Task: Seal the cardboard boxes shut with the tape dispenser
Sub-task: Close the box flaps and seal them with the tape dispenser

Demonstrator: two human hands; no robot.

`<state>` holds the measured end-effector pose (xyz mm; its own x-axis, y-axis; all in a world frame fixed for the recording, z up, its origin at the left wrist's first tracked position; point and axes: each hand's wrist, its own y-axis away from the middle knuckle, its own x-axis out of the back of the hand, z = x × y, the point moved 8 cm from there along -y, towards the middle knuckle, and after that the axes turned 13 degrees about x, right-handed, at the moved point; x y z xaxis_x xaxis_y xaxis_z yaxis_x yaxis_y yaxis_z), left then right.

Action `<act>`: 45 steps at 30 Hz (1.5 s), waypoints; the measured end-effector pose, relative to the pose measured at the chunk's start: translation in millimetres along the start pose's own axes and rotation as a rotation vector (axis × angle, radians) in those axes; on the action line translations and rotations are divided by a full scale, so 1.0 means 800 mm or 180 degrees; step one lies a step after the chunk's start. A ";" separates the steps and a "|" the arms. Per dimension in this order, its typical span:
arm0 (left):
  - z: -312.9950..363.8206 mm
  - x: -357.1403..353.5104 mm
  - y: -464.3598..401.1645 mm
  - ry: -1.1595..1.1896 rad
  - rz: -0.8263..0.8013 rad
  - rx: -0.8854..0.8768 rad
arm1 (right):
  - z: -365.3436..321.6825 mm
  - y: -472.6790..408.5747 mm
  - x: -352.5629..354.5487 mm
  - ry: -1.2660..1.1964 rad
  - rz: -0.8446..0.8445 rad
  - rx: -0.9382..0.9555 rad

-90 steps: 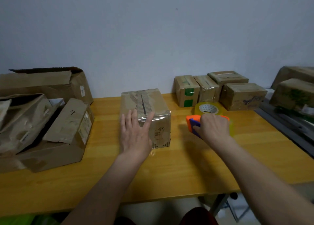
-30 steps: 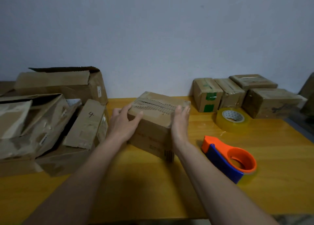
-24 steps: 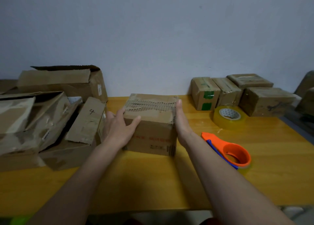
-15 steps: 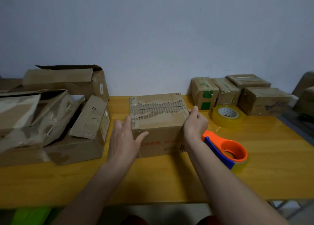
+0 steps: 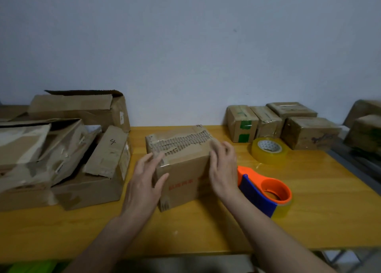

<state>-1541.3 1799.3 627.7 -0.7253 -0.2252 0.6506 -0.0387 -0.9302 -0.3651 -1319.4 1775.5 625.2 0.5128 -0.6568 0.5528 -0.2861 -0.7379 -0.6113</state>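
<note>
Change since earlier frames: we have turned the cardboard box (image 5: 181, 165) on the table (image 5: 309, 190) so that a long printed side faces us; the tape dispenser (image 5: 266, 192), formerly in our right hand, now lies on the table.
Head view, left hand (image 5: 144, 182): fingers straight and spread, palm against the box's near-left corner; it touches the box and grips nothing.
Head view, right hand (image 5: 223, 169): fingers loosely extended along the box's right end, touching it; nothing is pinched or enclosed.
Head view, box position: centre of the table, between both hands, torn corrugated strip on top running left to right.
Head view, dispenser position: just right of the right wrist, apparently touching or nearly so; blue handle toward us, orange ring away to the right.
Key relation: the dispenser lies to the right of the box, so we judge the right hand the nearer one for pickup; the box's long axis runs left to right.
Surroundings: spare tape roll (image 5: 269, 150) behind the dispenser; taped small boxes (image 5: 288, 124) at the right rear; open boxes (image 5: 61, 149) at the left.
</note>
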 end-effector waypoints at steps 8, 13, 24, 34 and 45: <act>0.012 -0.015 0.027 -0.0883 -0.0110 -0.0776 | -0.022 0.027 0.012 0.1365 -0.0709 0.1155; 0.004 -0.052 -0.003 -0.2061 -0.0269 -0.0675 | -0.022 0.007 -0.002 0.1716 -0.0848 0.1416; 0.042 -0.149 -0.159 -0.1805 -0.0529 -0.0568 | 0.066 -0.140 -0.035 0.2267 -0.1165 0.1181; 0.063 -0.241 -0.274 -0.1776 -0.0566 -0.0576 | 0.152 -0.243 -0.071 0.2402 -0.1087 0.0987; 0.064 -0.192 -0.268 -0.1601 -0.1429 -0.0251 | 0.122 -0.230 -0.069 0.2535 -0.1253 0.1038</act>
<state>-1386.4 2018.3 640.1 -0.2199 0.0526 0.9741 -0.3254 -0.9453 -0.0224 -1216.0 1962.8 651.5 -0.2136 -0.3715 0.9035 0.0921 -0.9284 -0.3600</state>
